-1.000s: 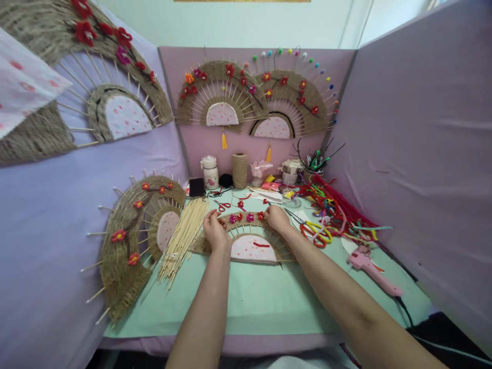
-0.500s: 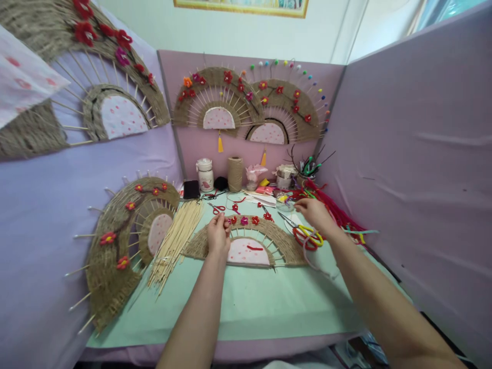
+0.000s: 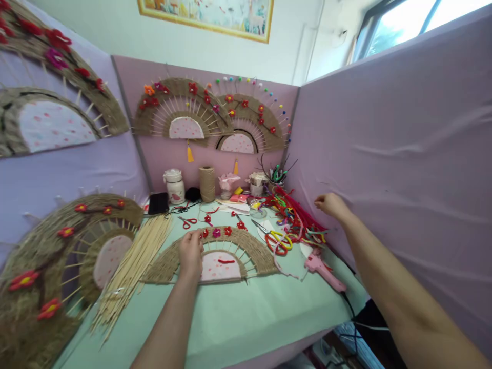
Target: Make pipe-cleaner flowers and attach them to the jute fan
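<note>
on a pale green, cloth-covered table (image 3: 238,318) lies a half-round fan of tan twine (image 3: 257,251), its long axis running left to right, its curved edge pointing away from the person, straight edge nearer. the left hand (image 3: 191,254) is over its left part, fingers curled; what they grip i cannot tell. the right hand (image 3: 333,206) is raised well apart from it, fingers drawn together, any grip unclear. the fan's pale, pink-dotted half-disc (image 3: 220,271) bears a short, fuzzy red strip (image 3: 226,262).

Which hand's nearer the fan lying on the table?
Left: left hand is over the fan, left of its centre; right hand is out beyond its right end.
</note>
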Tool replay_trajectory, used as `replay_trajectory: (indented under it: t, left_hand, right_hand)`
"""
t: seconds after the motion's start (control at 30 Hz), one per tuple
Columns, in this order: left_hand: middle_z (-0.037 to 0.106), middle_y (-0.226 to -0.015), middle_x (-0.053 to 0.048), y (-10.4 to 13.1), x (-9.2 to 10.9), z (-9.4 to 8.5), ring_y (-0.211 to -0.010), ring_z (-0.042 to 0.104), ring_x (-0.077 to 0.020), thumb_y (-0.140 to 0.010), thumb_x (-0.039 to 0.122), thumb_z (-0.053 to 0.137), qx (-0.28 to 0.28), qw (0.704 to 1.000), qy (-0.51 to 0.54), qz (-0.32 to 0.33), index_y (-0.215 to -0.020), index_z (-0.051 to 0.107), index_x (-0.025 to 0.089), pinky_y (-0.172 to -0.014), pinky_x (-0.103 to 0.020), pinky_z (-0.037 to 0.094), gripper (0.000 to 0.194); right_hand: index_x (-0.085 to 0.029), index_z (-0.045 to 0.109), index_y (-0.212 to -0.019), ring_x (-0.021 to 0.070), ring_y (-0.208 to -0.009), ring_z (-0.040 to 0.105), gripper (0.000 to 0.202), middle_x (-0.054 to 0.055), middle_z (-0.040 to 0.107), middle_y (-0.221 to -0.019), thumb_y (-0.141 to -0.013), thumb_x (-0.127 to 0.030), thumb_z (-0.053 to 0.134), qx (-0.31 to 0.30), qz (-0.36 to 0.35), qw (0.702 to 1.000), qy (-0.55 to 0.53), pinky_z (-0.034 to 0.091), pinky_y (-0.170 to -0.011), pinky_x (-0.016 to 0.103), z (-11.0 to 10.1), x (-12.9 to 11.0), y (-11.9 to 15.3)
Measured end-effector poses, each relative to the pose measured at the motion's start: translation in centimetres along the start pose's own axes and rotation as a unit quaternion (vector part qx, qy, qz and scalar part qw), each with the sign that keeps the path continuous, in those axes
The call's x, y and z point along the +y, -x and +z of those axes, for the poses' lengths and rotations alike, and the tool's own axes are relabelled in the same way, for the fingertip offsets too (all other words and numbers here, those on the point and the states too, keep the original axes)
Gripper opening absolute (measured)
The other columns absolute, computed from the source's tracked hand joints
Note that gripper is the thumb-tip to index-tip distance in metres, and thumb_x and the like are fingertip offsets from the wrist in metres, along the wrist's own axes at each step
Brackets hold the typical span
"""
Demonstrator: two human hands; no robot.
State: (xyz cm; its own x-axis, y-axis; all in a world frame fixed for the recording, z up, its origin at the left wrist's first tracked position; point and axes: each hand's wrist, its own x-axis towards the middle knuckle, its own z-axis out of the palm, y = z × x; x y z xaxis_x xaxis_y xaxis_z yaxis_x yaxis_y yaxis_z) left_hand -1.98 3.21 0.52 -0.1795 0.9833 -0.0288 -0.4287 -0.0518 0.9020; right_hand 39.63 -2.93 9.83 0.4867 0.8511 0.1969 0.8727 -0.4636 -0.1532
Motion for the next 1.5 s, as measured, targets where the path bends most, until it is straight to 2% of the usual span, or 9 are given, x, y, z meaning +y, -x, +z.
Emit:
replay_trajectory:
  t: [0.17, 0.43, 0.6, 0.7, 0.8, 1.0, 1.13, 1.27, 1.5]
  left_hand:
    - [0.028, -0.039, 0.012, 0.5, -0.4, 0.4, -0.034, 0.020, -0.0029, -0.064, 0.037, 0.064, -0.027, 0.999, -0.040, 0.008, -0.069, 0.051, 0.017, -0.034, -0.015, 0.012, 0.024]
    - [0.029, -0.041, 0.012, 0.3, -0.5, 0.3, -0.033, 0.021, -0.0025, -0.063, 0.035, 0.063, -0.013, 0.999, -0.039, 0.012, -0.068, 0.052, 0.017, -0.034, -0.015, 0.013, 0.022]
    - [0.030, -0.042, 0.011, 0.4, -0.2, 0.5, -0.033, 0.021, -0.0020, -0.061, 0.034, 0.064, -0.008, 0.999, -0.029, 0.018, -0.066, 0.051, 0.017, -0.034, -0.015, 0.012, 0.022]
    - [0.031, -0.043, 0.011, 0.5, -0.1, 0.5, -0.034, 0.022, -0.0018, -0.061, 0.032, 0.065, -0.013, 0.999, -0.026, 0.019, -0.065, 0.051, 0.017, -0.034, -0.015, 0.012, 0.022]
    - [0.030, -0.042, 0.011, 0.5, -0.1, 0.6, -0.034, 0.022, -0.0021, -0.060, 0.032, 0.066, -0.014, 0.999, -0.022, 0.021, -0.064, 0.051, 0.017, -0.033, -0.015, 0.013, 0.022]
    - [0.028, -0.040, 0.011, 0.8, 0.1, 0.7, -0.034, 0.021, -0.0026, -0.063, 0.032, 0.065, -0.020, 0.999, -0.029, 0.016, -0.065, 0.050, 0.016, -0.034, -0.015, 0.012, 0.022]
    - [0.030, -0.041, 0.011, 0.7, 0.0, 0.7, -0.034, 0.023, -0.0025, -0.063, 0.032, 0.065, -0.026, 0.999, -0.033, 0.015, -0.066, 0.051, 0.016, -0.034, -0.015, 0.012, 0.022]
    - [0.030, -0.041, 0.011, 0.6, -0.1, 0.5, -0.034, 0.022, -0.0027, -0.062, 0.034, 0.065, -0.028, 0.999, -0.039, 0.008, -0.066, 0.051, 0.016, -0.034, -0.016, 0.011, 0.023]
    - [0.030, -0.041, 0.011, 1.0, 0.2, 0.7, -0.035, 0.022, -0.0029, -0.062, 0.034, 0.065, -0.040, 0.998, -0.050, -0.006, -0.070, 0.053, 0.016, -0.035, -0.017, 0.012, 0.023]
  right_hand:
    - [-0.014, 0.071, -0.085, 0.0154, -0.065, 0.064, 0.020, 0.008, 0.070, -0.070, -0.076, -0.015, 0.054, -0.030, -0.006, 0.999, 0.021, 0.040, -0.059, 0.020, 1.4, 0.1, -1.1]
    - [-0.011, 0.069, -0.084, 0.0215, -0.083, 0.065, 0.016, 0.014, 0.069, -0.081, -0.078, -0.020, 0.058, -0.069, 0.014, 0.996, 0.063, 0.043, -0.067, 0.024, 4.2, -1.2, -3.1]
    - [-0.013, 0.057, -0.108, 0.0198, -0.096, 0.058, 0.029, 0.010, 0.058, -0.108, -0.085, -0.032, 0.054, -0.089, 0.031, 0.992, 0.089, 0.048, -0.080, 0.035, 5.7, -0.8, -3.3]
    - [-0.014, 0.052, -0.114, 0.0194, -0.098, 0.056, 0.033, 0.009, 0.054, -0.115, -0.086, -0.032, 0.053, -0.094, 0.036, 0.990, 0.097, 0.049, -0.082, 0.038, 6.3, -0.6, -3.2]
    - [-0.014, 0.053, -0.113, 0.0193, -0.097, 0.057, 0.032, 0.010, 0.055, -0.113, -0.086, -0.032, 0.053, -0.083, 0.036, 0.991, 0.100, 0.048, -0.081, 0.038, 6.2, -0.7, -3.3]
    - [-0.004, 0.063, -0.104, 0.0288, -0.099, 0.060, 0.036, 0.025, 0.063, -0.103, -0.083, -0.031, 0.052, -0.049, 0.031, 0.994, 0.092, 0.046, -0.076, 0.031, 5.1, -0.9, -3.7]
    - [-0.006, 0.066, -0.101, 0.0285, -0.096, 0.062, 0.034, 0.024, 0.065, -0.100, -0.078, -0.030, 0.058, -0.058, 0.029, 0.994, 0.088, 0.047, -0.076, 0.030, 5.7, -1.0, -3.5]
    - [-0.007, 0.066, -0.099, 0.0280, -0.094, 0.063, 0.027, 0.023, 0.065, -0.098, -0.077, -0.021, 0.059, -0.062, 0.039, 0.993, 0.088, 0.048, -0.077, 0.031, 5.8, -1.4, -3.0]
    - [-0.008, 0.060, -0.108, 0.0307, -0.102, 0.059, 0.030, 0.025, 0.061, -0.106, -0.083, -0.020, 0.048, -0.024, 0.063, 0.994, 0.084, 0.047, -0.081, 0.041, 2.6, -1.8, -2.6]
